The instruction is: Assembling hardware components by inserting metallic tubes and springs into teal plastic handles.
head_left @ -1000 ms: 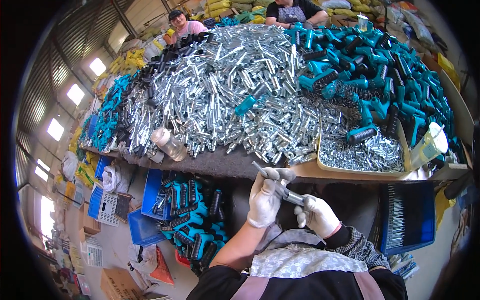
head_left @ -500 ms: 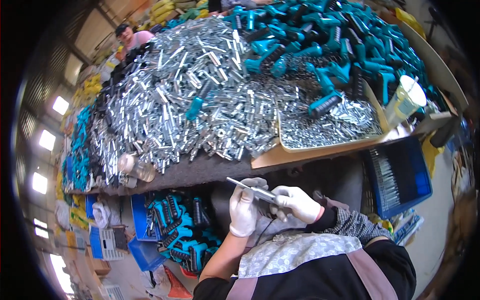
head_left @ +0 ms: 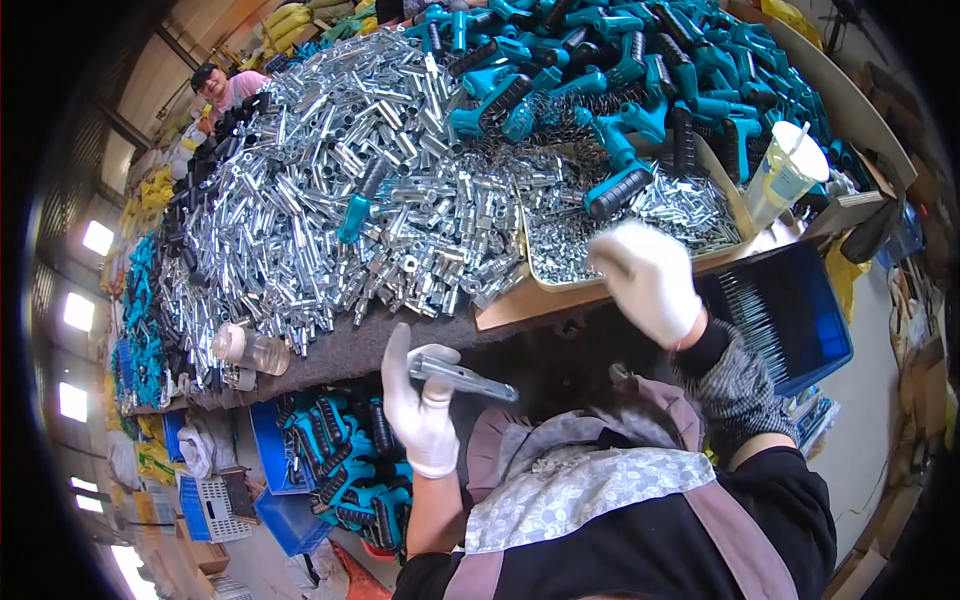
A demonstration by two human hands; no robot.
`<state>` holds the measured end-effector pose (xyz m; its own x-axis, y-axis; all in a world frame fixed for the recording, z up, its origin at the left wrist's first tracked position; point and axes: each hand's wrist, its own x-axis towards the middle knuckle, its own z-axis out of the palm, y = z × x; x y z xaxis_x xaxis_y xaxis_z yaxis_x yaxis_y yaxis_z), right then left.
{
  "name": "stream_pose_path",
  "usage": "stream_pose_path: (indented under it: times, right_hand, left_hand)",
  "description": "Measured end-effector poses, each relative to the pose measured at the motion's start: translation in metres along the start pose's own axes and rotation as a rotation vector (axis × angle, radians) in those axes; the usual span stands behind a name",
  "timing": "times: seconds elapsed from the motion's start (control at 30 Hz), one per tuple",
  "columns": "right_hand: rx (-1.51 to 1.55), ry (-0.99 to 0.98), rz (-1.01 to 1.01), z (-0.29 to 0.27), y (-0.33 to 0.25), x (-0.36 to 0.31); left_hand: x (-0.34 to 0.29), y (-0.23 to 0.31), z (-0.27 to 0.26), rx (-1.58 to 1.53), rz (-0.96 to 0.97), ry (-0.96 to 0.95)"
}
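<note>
My left hand (head_left: 420, 405), in a white glove, grips a slim silver metal part (head_left: 462, 378) that points to the right, just below the table's front edge. My right hand (head_left: 648, 280), also gloved, is raised and blurred over the front rim of a shallow cardboard tray (head_left: 600, 290) full of small silver screws. It holds nothing that I can see. A big heap of shiny metal tubes and fittings (head_left: 350, 210) covers the table behind my left hand.
Teal and black tool handles (head_left: 620, 90) pile up at the back right. A plastic cup (head_left: 785, 175) stands right of the tray. Blue bins hold handles (head_left: 340, 470) below left and pins (head_left: 785, 315) at right. A clear bottle (head_left: 250, 348) lies at the table edge. Another person (head_left: 220, 85) sits far left.
My right hand has let go of the metal part and risen to the screw tray. The left hand keeps the part. The view has tilted.
</note>
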<state>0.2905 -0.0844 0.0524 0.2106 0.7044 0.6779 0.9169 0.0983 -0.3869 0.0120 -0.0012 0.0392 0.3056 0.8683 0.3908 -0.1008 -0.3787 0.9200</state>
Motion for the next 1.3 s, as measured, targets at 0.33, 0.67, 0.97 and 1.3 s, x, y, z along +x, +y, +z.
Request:
stream_pose_path:
  times: [0.33,0.67,0.97,1.3]
  right_hand:
    - [-0.206,-0.046,0.170,-0.008,0.041,0.001]
    - [0.566,-0.418,0.375,-0.023,-0.020,-0.037]
    - [0.829,-0.600,0.733,-0.019,-0.041,-0.039]
    - [0.622,-0.311,0.233,-0.004,-0.022,-0.082]
  left_hand:
    - [-0.011,0.001,0.009,-0.006,-0.067,-0.004]
    - [-0.005,0.003,0.021,-0.326,-0.043,0.178]
    - [-0.021,-0.005,0.018,-0.416,-0.139,0.058]
    - [-0.008,0.001,0.023,0.429,-0.101,-0.786]
